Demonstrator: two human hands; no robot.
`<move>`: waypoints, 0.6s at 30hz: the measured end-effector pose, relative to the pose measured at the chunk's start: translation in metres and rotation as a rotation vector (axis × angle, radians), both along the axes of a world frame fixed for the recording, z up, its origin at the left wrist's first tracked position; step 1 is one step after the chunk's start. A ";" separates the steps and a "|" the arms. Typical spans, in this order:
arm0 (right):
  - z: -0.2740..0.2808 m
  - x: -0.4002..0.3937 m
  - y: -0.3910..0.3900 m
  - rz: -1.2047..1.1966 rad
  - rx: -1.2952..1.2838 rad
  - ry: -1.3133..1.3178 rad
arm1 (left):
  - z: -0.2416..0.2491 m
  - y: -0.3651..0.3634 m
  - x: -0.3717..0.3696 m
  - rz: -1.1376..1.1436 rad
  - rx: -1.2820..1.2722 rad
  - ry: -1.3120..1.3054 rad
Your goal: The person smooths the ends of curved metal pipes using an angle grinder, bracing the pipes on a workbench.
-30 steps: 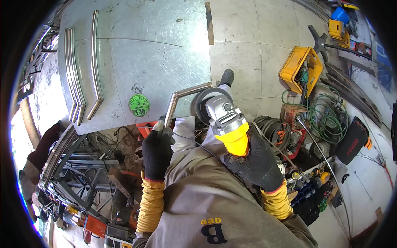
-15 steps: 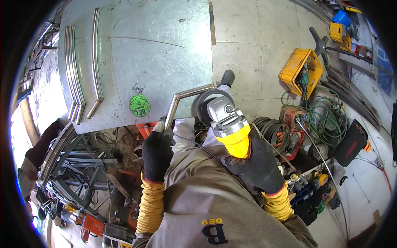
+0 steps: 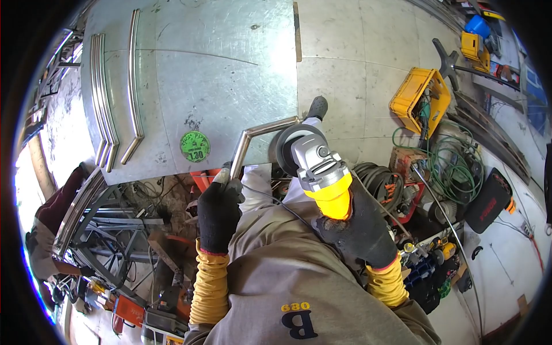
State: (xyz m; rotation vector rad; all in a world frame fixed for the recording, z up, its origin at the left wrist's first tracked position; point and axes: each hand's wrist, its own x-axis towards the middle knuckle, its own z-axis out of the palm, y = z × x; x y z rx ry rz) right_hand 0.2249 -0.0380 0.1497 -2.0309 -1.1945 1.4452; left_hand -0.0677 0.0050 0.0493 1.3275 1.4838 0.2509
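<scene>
My left hand (image 3: 219, 204), in a black glove, is closed round the lower end of a bent metal tube (image 3: 247, 137). The tube's long leg runs up to the right over the table's front edge. In my right hand (image 3: 359, 230), also gloved in black, is a yellow and silver angle grinder (image 3: 323, 167), gripped by its yellow body. Its round disc (image 3: 286, 148) lies just below the tube's far end and overlaps the tube's side in this view. A thin dark cable crosses my lap between the hands.
Several bent tubes (image 3: 99, 103) and a single one (image 3: 134, 80) lie on the metal-topped table (image 3: 213, 86). At right are a yellow crate (image 3: 407, 103) and coiled green hose (image 3: 460, 167). A steel frame (image 3: 109, 241) stands at lower left, with a person (image 3: 49, 230) beside it.
The grinder has shifted very slightly to the right. At far left, the other person has moved, and a hand now shows near the steel frame. My left hand stays on the tube.
</scene>
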 end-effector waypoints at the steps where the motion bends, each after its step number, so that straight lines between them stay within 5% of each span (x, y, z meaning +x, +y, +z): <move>1: -0.001 0.000 0.000 -0.001 0.000 0.000 | -0.003 -0.003 -0.001 0.037 0.002 -0.052; 18: -0.007 0.009 0.001 0.028 0.021 0.097 | 0.001 0.001 -0.003 0.011 -0.062 -0.038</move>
